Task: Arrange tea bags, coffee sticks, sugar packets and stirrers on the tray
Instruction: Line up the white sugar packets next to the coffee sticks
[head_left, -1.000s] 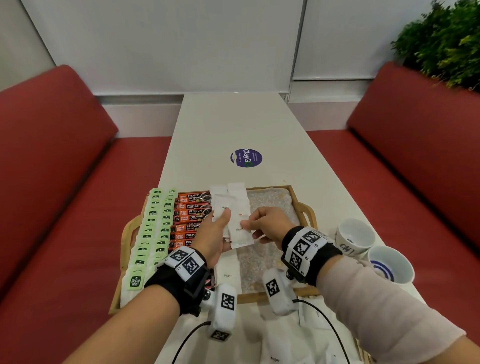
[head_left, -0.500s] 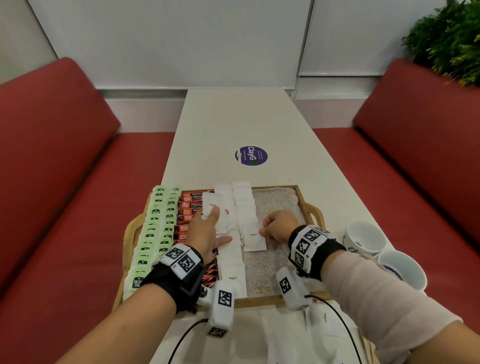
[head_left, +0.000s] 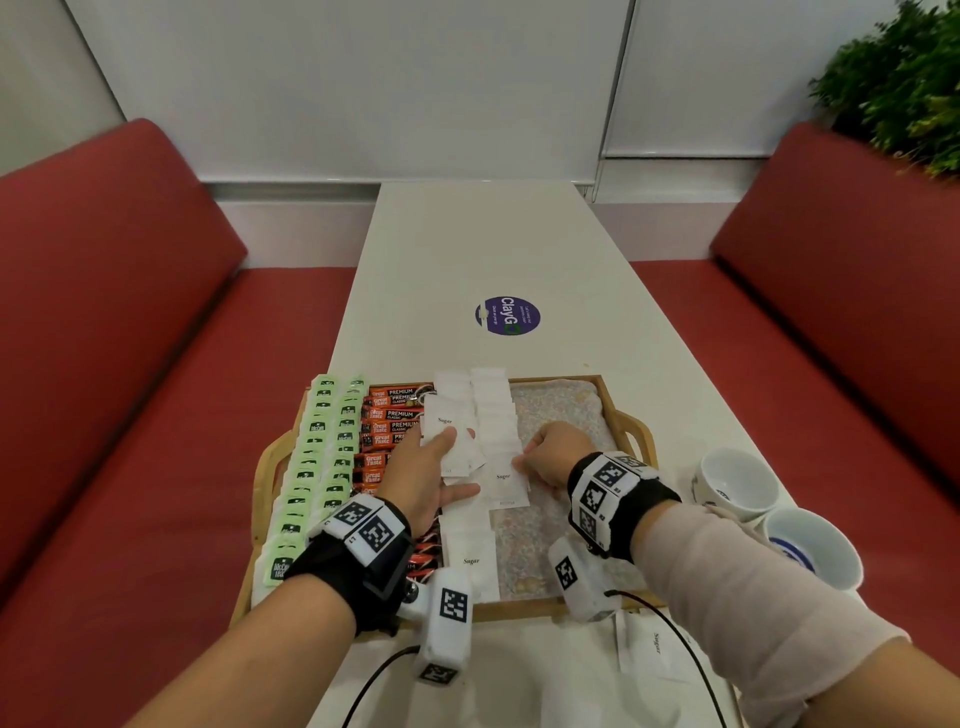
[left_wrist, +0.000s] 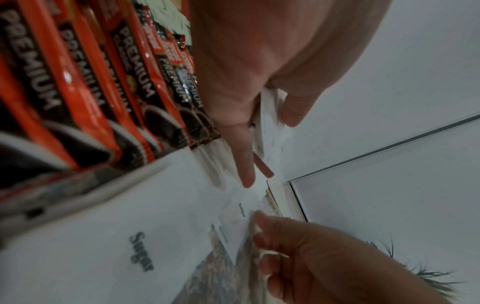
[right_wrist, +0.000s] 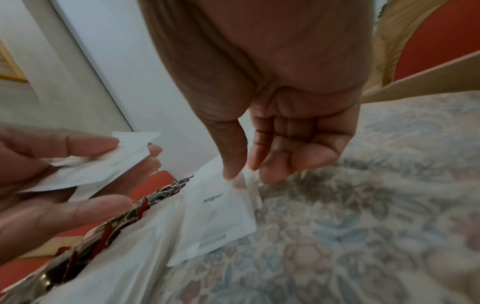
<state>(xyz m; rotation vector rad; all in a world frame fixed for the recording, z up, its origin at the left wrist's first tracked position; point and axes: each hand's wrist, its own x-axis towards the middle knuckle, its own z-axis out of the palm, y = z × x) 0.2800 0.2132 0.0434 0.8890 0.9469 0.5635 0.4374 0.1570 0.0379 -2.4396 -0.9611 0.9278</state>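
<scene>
**Two sugar columns filling the middle of the tray**

Two columns of green tea bags (head_left: 311, 467) lay along the left side of your wooden tray (head_left: 631, 431), overlapping from the far edge to the near one. Just right of them ran a row of orange-and-black coffee sticks (head_left: 392, 415), partly under your left wrist.

Your left hand (head_left: 421, 478) hovered over the boundary between the coffee sticks and the sugar. Its thumb and fingers were clamped on a small fan of white sugar packets (head_left: 457, 447), held above the tray, with the remaining fingers stretched nearly straight beneath them.

Right of that hand, more white sugar packets lay in two columns down the tray's middle. Your right hand (head_left: 556, 454) sat low on the floral liner (head_left: 566, 410), fingers curled, thumb and forefinger pinching the right edge of one flat sugar packet (head_left: 506, 483) at the near end of the right column.

Right of the tray, two white cups (head_left: 737, 483) stood on the table (head_left: 467, 249). Another loose packet (head_left: 649, 644) lay on the table near you.
</scene>
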